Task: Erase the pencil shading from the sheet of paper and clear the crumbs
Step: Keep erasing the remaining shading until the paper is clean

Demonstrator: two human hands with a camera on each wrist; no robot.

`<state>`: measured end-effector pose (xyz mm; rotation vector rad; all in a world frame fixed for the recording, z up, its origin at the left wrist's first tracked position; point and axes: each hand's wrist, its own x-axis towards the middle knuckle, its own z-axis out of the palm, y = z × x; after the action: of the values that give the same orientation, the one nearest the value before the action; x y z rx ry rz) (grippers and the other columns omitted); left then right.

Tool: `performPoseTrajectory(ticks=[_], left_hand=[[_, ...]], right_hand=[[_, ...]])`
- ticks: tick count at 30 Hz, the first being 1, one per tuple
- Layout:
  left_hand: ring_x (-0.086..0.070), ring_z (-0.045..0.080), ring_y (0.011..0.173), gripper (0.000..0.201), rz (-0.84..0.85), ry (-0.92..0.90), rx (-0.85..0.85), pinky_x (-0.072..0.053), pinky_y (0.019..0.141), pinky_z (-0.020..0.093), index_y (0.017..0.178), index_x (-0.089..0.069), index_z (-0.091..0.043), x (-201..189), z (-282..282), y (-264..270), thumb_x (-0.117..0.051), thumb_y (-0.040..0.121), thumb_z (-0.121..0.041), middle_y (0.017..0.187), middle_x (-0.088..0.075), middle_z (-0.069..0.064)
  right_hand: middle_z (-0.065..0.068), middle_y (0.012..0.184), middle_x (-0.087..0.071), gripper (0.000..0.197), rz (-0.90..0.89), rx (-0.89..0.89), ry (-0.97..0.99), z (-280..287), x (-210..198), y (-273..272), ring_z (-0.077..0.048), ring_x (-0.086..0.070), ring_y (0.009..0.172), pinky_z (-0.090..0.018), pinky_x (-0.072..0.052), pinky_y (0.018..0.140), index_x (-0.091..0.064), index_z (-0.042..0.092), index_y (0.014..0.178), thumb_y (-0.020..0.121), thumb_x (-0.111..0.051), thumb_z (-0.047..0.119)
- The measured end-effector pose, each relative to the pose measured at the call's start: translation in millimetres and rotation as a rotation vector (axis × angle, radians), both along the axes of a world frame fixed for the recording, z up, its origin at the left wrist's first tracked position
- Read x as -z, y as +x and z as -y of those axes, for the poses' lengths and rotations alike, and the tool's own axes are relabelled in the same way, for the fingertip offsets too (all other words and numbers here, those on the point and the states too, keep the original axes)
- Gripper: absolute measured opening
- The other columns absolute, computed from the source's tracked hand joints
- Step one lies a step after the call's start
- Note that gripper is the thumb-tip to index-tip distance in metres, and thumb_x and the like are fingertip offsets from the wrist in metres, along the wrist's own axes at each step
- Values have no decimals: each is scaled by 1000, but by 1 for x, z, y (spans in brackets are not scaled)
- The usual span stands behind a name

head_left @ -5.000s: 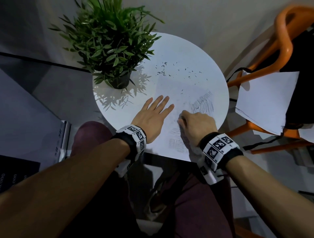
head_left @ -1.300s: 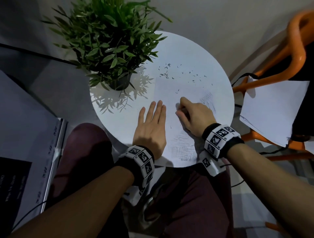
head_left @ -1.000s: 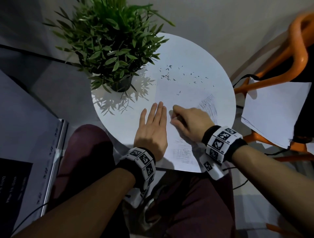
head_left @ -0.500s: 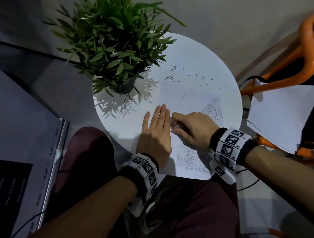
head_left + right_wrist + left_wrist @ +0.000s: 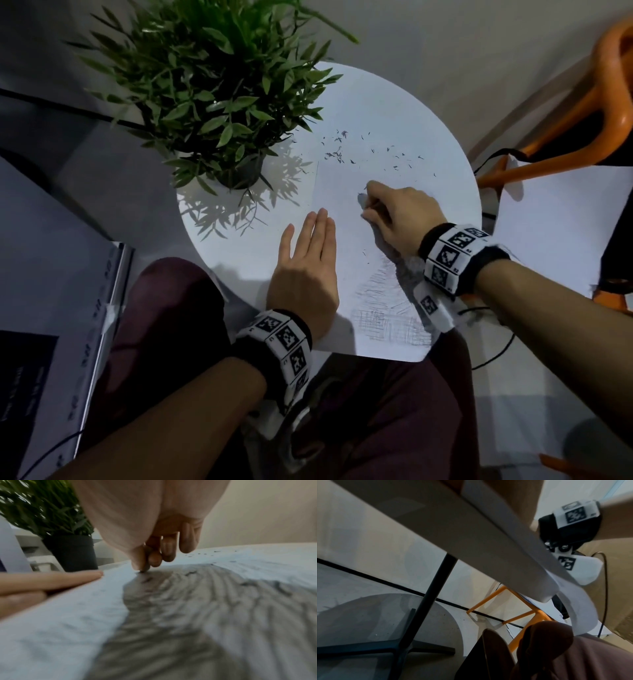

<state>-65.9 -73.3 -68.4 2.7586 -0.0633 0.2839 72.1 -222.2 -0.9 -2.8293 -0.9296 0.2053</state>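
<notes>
**Tear risk near the overhanging corner**

Right hand pinched around a small eraser, barely visible at the fingertips, rubbing the sheet of paper on the round table. Left hand flat, fingers straight, pinning the left edge. Shading left near the corner hanging off the rim: could crease or rip under hard strokes. Crumbs could scatter floorward.

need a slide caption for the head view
Left hand flat on the paper, right hand rubbing it near the crumbs.

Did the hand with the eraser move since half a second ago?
Yes. The right hand slid up the sheet of paper, away from the person and closer to the crumbs.
</notes>
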Motion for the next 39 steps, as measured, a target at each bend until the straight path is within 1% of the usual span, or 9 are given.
performPoseTrajectory(ticks=[6, 12, 17, 23, 27, 29, 33, 36, 39], left_hand=[[-29, 33, 148, 65, 29, -32, -6, -21, 119, 55, 150, -35, 6, 1, 1, 2, -28, 87, -8, 158, -31, 22], [-28, 32, 149, 63, 10, -23, -13, -21, 119, 55, 150, -33, 6, 1, 1, 2, -23, 90, -7, 158, -30, 21], [-31, 33, 148, 61, 23, -22, -20, -23, 119, 55, 149, -36, 6, 2, 2, 3, -26, 90, -7, 157, -34, 21], [-29, 33, 148, 61, 15, 12, -12, -24, 118, 56, 150, -33, 8, 1, 0, 1, -22, 91, -7, 158, -30, 22], [-28, 34, 148, 63, 23, -9, -22, -22, 118, 56, 150, -33, 7, 0, 2, 0, -25, 89, -7, 158, -31, 22], [-29, 34, 148, 63, 18, -14, -23, -22, 119, 56, 150, -34, 6, 0, 4, 2, -24, 89, -7, 158, -31, 22], [-27, 33, 149, 61, 1, 13, -35, -21, 118, 56, 151, -31, 6, -1, 4, 1, -23, 92, -7, 159, -28, 22], [-25, 33, 150, 62, -5, 18, -30, -21, 118, 55, 152, -29, 6, -1, 3, 0, -23, 92, -9, 160, -26, 22], [-26, 33, 149, 63, -14, 33, -43, -22, 119, 55, 152, -30, 5, -1, 3, 1, -23, 90, -10, 160, -28, 22]], right_hand=[[8, 71, -60, 20, -165, -170, 41, -6, 4, -35, -27, -56, 68, -34, -43, 59, -36, 32, 87, 95, -54, 35], [0, 80, -63, 14, -21, 29, 57, -3, 6, 4, -34, -59, 75, -37, -47, 62, -45, 23, 96, 95, -55, 33], [11, 66, -51, 14, -172, -170, 97, -18, 9, -28, -24, -49, 64, -32, -37, 58, -42, 27, 90, 94, -53, 33], [0, 81, -62, 14, -16, 72, 53, -7, 4, 14, -34, -59, 77, -33, -41, 62, -46, 22, 96, 96, -54, 33], [8, 71, -59, 14, -210, -125, 132, -8, 7, -28, -24, -56, 69, -34, -44, 62, -43, 27, 90, 96, -55, 32], [5, 76, -63, 14, -161, -167, 82, -2, 9, -29, -27, -57, 71, -34, -44, 60, -44, 26, 94, 97, -52, 37], [6, 76, -54, 15, -24, 14, 35, 5, 3, 9, -33, -59, 76, -33, -37, 59, -46, 22, 98, 97, -53, 35], [11, 71, -56, 17, -148, -7, 117, 8, 0, -5, -25, -58, 72, -34, -42, 60, -43, 26, 89, 95, -58, 34], [13, 65, -56, 20, -250, -204, 117, 14, 2, -42, -15, -54, 62, -33, -43, 58, -39, 33, 86, 95, -57, 36]])
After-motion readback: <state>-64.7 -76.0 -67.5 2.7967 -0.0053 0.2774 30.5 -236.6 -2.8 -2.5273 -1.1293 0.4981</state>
